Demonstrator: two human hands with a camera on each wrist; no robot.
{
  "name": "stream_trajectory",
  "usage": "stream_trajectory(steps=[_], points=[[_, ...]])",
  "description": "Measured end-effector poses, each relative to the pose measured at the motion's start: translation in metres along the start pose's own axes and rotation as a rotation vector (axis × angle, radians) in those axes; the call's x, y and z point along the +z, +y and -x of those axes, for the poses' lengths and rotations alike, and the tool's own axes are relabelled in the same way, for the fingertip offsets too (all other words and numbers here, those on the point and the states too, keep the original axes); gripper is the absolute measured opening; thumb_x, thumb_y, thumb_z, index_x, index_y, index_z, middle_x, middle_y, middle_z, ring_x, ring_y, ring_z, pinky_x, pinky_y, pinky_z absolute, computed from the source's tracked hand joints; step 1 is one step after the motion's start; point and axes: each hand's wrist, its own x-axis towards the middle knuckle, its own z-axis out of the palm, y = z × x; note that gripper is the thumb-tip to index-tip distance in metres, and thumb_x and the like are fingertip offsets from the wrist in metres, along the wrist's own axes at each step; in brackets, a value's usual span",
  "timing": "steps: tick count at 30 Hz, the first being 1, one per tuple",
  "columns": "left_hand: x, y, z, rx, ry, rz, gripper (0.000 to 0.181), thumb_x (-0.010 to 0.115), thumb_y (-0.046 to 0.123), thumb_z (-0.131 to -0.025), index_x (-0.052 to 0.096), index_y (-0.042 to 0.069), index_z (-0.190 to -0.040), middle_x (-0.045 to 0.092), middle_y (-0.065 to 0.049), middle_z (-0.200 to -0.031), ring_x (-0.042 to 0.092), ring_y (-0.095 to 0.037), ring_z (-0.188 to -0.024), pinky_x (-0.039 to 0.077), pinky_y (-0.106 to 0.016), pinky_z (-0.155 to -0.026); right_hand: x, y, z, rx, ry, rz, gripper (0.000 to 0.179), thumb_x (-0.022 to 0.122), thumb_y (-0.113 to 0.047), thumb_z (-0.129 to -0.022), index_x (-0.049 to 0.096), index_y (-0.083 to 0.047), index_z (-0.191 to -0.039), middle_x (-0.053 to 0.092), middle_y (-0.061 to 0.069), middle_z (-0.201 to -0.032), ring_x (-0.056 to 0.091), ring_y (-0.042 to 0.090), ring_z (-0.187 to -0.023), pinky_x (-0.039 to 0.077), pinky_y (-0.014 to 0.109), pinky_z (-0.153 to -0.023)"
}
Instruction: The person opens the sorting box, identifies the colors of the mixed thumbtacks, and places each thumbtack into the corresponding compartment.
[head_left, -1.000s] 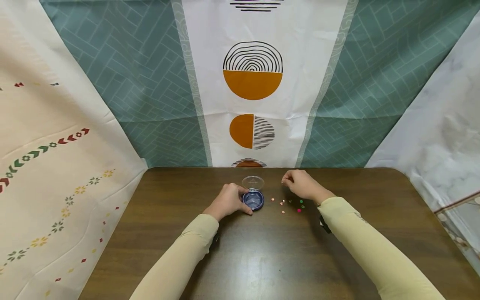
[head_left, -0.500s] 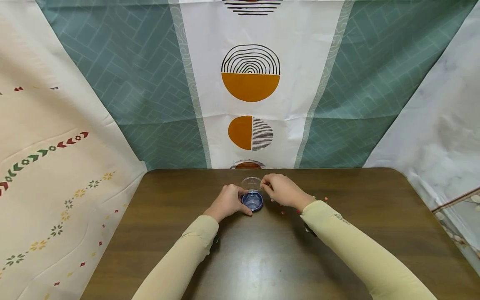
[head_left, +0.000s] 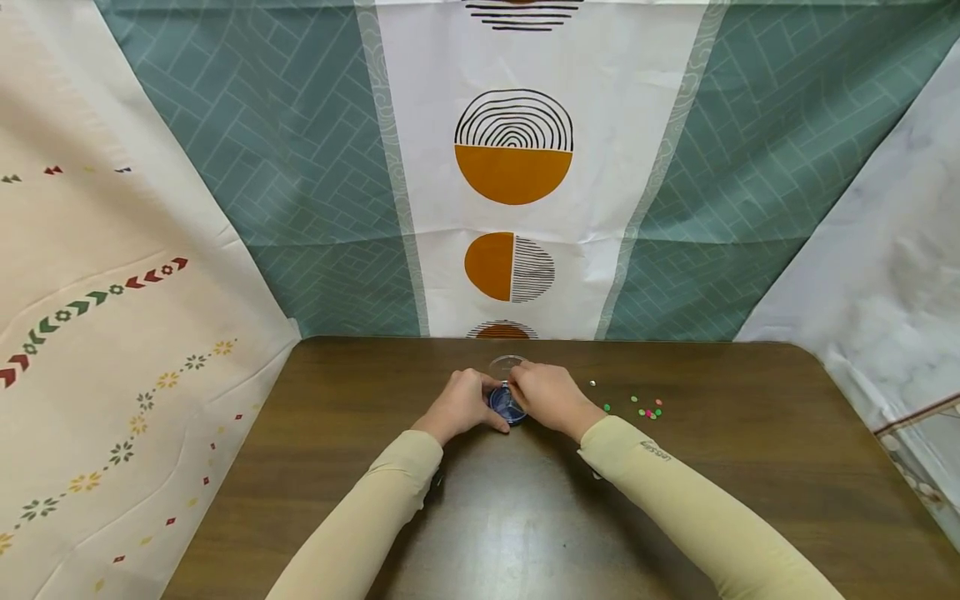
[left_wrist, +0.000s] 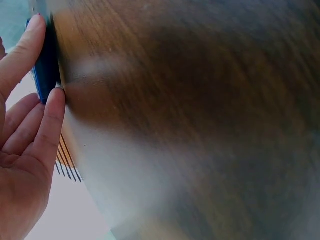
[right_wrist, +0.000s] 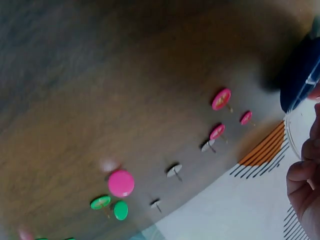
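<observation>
Just right of the left hand's [head_left: 459, 403] fingers, the blue round case [head_left: 502, 407] was gripped at its side by them and the thumb, its clear lid [head_left: 497, 363] opened toward the hanging cloth [head_left: 337, 167], the long axis of both running that way. Over it the right hand's [head_left: 551, 395] fingers were bent narrowly together, their hold impossible to tell; thumbtacks [right_wrist: 121, 183] were scattered rightward of them on the table [head_left: 465, 517].

Nothing can be read with certainty. One short line of dark lettering [head_left: 656, 451] stands on the pale yellow right sleeve [head_left: 690, 502], slanting along the forearm just behind the cuff [head_left: 597, 440] (it looks like a single word, but the head view shows it too small to spell out).
</observation>
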Motion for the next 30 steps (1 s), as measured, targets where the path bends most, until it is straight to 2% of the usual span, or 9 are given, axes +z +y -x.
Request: stream_trajectory(steps=[9,21,26,30], points=[[0.003,0.001,-0.003,0.023,-0.010,0.001,0.062,0.091,0.036,-0.052,0.071,0.015,-0.106,0.072,0.003,-0.098,0.063,-0.010,-0.084,0.051,-0.025,-0.076,0.005,-0.003,0.000,0.015,-0.023,-0.015,0.017,0.055,-0.030,-0.094,0.068,-0.019,-0.096,0.063,-0.005,-0.084,0.060,0.012,-0.072,0.051,0.031,-0.061],[0.006,0.003,-0.004,0.026,-0.018,0.001,0.062,0.091,0.036,-0.052,0.071,0.016,-0.107,0.072,0.003,-0.099,0.063,-0.010,-0.085,0.051,-0.025,-0.076,0.005,-0.001,0.005,0.027,-0.017,-0.048,0.016,0.057,-0.028,-0.092,0.070,-0.020,-0.098,0.065,-0.005,-0.087,0.064,0.014,-0.079,0.053,0.035,-0.065],[0.003,0.001,-0.002,-0.017,0.006,0.005,0.072,0.092,0.038,-0.049,0.069,0.013,-0.113,0.071,0.001,-0.099,0.061,-0.008,-0.077,0.051,-0.024,-0.071,-0.008,0.017,0.011,0.056,0.034,-0.082,0.015,0.058,-0.030,-0.091,0.071,-0.022,-0.097,0.064,-0.008,-0.084,0.062,0.012,-0.076,0.052,0.034,-0.064],[0.000,0.001,-0.001,-0.035,0.014,0.007,0.075,0.092,0.036,-0.048,0.068,0.013,-0.115,0.071,0.000,-0.093,0.059,-0.008,-0.069,0.050,-0.024,-0.066,-0.027,0.049,0.020,0.171,0.064,-0.142,0.017,0.059,-0.030,-0.092,0.072,-0.021,-0.097,0.069,-0.007,-0.088,0.064,0.012,-0.075,0.051,0.036,-0.064]])
